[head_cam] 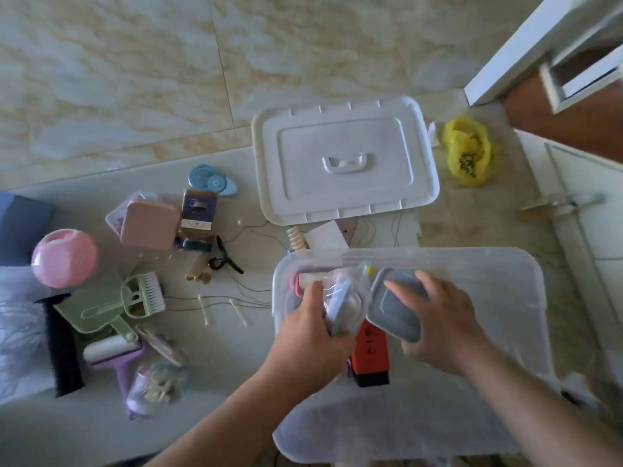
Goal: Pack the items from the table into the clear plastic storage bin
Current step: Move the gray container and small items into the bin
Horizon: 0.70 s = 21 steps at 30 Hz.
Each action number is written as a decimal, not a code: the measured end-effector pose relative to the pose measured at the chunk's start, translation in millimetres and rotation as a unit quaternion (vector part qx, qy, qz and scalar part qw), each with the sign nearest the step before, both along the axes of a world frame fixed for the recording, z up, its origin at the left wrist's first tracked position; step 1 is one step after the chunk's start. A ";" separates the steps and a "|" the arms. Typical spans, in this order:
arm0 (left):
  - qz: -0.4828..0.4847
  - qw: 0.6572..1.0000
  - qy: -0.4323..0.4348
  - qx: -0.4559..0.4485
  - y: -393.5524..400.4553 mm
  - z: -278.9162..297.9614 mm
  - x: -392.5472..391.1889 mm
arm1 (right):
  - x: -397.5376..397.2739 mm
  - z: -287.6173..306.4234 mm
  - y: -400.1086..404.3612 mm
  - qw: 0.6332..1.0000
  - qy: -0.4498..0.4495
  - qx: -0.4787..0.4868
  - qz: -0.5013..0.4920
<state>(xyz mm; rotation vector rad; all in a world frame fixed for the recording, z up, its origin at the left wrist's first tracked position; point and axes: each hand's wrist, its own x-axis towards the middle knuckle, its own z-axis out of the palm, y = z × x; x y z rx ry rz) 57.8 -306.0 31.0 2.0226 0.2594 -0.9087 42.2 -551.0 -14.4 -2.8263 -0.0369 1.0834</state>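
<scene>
Bin (505,281), clear plastic, lower right of the head view. Both my hands are inside it: left hand (313,332) curled round a bagged item (344,305), right hand (441,318) gripping a grey lidded box (394,318), set side by side to save room. Lid (344,160) lies beyond; brush (148,291) and pink ball (64,257) wait on the surface (209,358) at left.

A yellow plastic bag (468,150) lies beside a brown door (553,109).
</scene>
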 end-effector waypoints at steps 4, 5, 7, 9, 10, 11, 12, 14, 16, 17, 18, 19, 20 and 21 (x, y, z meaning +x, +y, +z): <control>-0.035 0.998 0.014 0.048 -25.7 -45.8 -2.1 | 4.5 -53.8 1.0 0.998 -0.025 -0.061 0.006; -0.040 0.998 0.017 0.055 -29.0 -54.7 -1.0 | 4.9 -61.4 2.7 0.997 -0.029 -0.068 0.004; -0.046 0.996 0.024 0.066 -32.7 -70.2 1.7 | 7.8 -70.8 6.1 0.997 -0.041 -0.071 0.005; -0.051 0.995 0.031 0.075 -34.3 -81.0 3.5 | 11.5 -73.8 5.6 0.997 -0.045 -0.066 0.022; -0.053 0.995 0.032 0.080 -34.7 -84.6 4.4 | 12.7 -73.5 3.0 0.996 -0.047 -0.071 0.034; -0.056 0.994 0.033 0.085 -34.5 -87.0 5.1 | 13.0 -71.8 -0.8 0.995 -0.047 -0.078 0.042; -0.057 0.994 0.035 0.088 -34.5 -87.7 5.3 | 10.4 -69.7 -5.5 0.995 -0.048 -0.081 0.040; -0.059 0.993 0.042 0.092 -35.9 -87.2 5.5 | -2.9 -66.8 -15.6 0.995 -0.056 -0.079 -0.006; -0.062 0.993 0.044 0.093 -38.6 -85.9 3.8 | -22.2 -64.9 -21.5 0.993 -0.047 -0.067 -0.088; -0.066 0.993 0.047 0.091 -41.0 -85.4 2.1 | -32.1 -64.8 -22.0 0.989 -0.037 -0.058 -0.135; -0.071 0.992 0.052 0.091 -44.4 -84.7 0.6 | -40.2 -66.0 -20.9 0.982 -0.022 -0.048 -0.180; -0.078 0.991 0.056 0.091 -48.3 -84.5 -1.6 | -45.5 -66.6 -17.3 0.974 -0.003 -0.038 -0.223; -0.081 0.991 0.060 0.088 -52.2 -84.0 -3.7 | -50.2 -70.1 -13.3 0.966 0.016 -0.032 -0.256; -0.078 0.991 0.065 0.084 -55.8 -84.3 -5.7 | -52.8 -73.6 -8.3 0.961 0.031 -0.029 -0.273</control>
